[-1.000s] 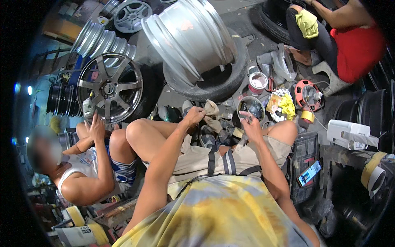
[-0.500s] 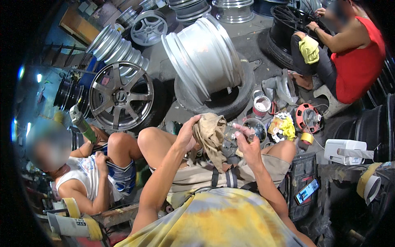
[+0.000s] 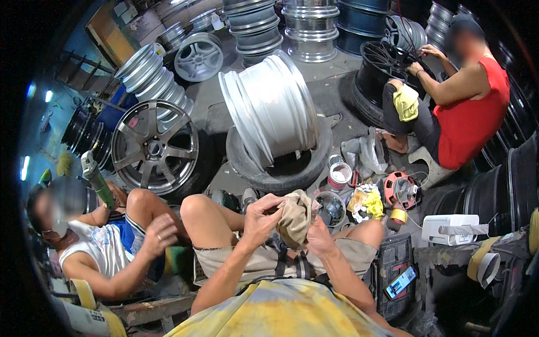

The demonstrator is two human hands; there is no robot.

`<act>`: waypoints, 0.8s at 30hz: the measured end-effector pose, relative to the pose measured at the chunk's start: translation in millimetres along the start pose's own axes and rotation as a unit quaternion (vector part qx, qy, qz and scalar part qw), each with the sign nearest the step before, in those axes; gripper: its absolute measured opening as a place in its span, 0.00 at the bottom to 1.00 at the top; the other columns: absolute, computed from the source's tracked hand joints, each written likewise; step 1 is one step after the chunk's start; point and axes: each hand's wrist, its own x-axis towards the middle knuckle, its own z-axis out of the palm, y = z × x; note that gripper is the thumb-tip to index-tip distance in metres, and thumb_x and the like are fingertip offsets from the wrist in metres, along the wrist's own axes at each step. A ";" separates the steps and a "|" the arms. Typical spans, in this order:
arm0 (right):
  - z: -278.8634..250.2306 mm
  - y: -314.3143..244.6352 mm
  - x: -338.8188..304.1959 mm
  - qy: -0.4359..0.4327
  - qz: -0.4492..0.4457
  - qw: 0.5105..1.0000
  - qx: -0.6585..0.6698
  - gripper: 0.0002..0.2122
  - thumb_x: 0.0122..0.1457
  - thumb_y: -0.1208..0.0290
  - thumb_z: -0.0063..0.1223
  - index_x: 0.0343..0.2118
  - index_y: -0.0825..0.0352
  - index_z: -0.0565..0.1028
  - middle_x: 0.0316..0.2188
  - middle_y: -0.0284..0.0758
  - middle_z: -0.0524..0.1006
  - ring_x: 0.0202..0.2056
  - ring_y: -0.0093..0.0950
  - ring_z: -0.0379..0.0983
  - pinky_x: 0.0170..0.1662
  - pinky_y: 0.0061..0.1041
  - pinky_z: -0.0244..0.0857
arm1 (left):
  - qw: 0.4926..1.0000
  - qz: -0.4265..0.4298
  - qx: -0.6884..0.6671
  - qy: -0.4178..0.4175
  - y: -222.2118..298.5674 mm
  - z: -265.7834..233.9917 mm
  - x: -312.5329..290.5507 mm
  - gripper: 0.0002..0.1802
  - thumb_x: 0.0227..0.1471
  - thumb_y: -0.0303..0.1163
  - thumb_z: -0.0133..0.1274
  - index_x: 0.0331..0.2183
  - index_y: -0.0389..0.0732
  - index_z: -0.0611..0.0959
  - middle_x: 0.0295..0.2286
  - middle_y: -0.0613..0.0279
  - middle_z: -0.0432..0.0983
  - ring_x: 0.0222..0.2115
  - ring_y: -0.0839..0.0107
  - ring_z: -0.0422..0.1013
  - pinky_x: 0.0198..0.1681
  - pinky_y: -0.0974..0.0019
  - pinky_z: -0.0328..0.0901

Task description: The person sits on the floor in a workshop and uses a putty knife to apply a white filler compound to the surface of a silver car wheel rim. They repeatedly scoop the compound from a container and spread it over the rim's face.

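Note:
A crumpled beige rag [image 3: 295, 220] hangs bunched between my two hands, above my lap. My left hand [image 3: 262, 220] is closed on its left side, thumb and fingers pinching the cloth. Against the rag's right edge, my right hand [image 3: 321, 238] is closed with the thumb up, gripping the cloth; whether something small is also inside the fist is hidden. Just beyond my right hand sits a round bowl [image 3: 330, 209] with dark contents. A wide silver wheel barrel [image 3: 275, 106] lies tilted on a tire [image 3: 261, 175] in front of me.
An open can [image 3: 339, 177], yellow and white scraps [image 3: 366, 202] and a red reel [image 3: 400, 190] stand right of the bowl. A phone [image 3: 401, 282] lies on a black case. One person in white [image 3: 98, 250] sits close left, another in red [image 3: 469, 112] at the far right.
My right hand has come in to the rag and closed on it; before, it was apart to the right. The view has tilted up. The left person's near hand has risen.

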 end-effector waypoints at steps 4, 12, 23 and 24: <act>34.1 -2.1 13.3 0.070 -0.058 0.994 0.059 0.21 0.60 0.84 0.48 0.58 0.68 0.68 0.52 0.34 0.75 0.52 0.26 0.73 0.57 0.28 0.66 | 0.994 0.070 0.009 0.085 11.2 8.7 -0.7 0.13 0.53 0.18 0.55 0.42 0.32 0.85 0.31 0.58 0.80 0.32 0.75 0.74 0.37 0.74 0.66; 57.1 -21.6 15.6 0.074 0.021 0.987 0.139 0.20 0.62 0.72 0.55 0.56 0.68 0.68 0.48 0.33 0.76 0.46 0.25 0.75 0.49 0.26 0.72 | 0.992 -0.033 -0.124 0.012 11.3 -10.5 2.9 0.12 0.55 0.22 0.57 0.43 0.31 0.84 0.29 0.70 0.74 0.30 0.83 0.67 0.36 0.78 0.62; 52.9 -43.0 -4.3 -0.043 -0.029 0.988 -0.147 0.20 0.60 0.75 0.58 0.55 0.68 0.71 0.49 0.31 0.76 0.47 0.18 0.73 0.52 0.20 0.66 | 0.973 -0.044 -0.225 -0.035 26.6 -23.4 -1.7 0.08 0.52 0.18 0.59 0.36 0.33 0.86 0.31 0.66 0.77 0.27 0.82 0.70 0.30 0.76 0.65; 55.8 -47.8 -6.1 -0.041 -0.031 0.982 -0.183 0.19 0.60 0.75 0.58 0.54 0.68 0.72 0.48 0.30 0.77 0.47 0.18 0.73 0.51 0.19 0.65 | 0.964 -0.074 -0.254 -0.032 23.3 -21.5 -3.3 0.07 0.54 0.19 0.58 0.36 0.33 0.86 0.31 0.66 0.77 0.27 0.82 0.70 0.31 0.76 0.65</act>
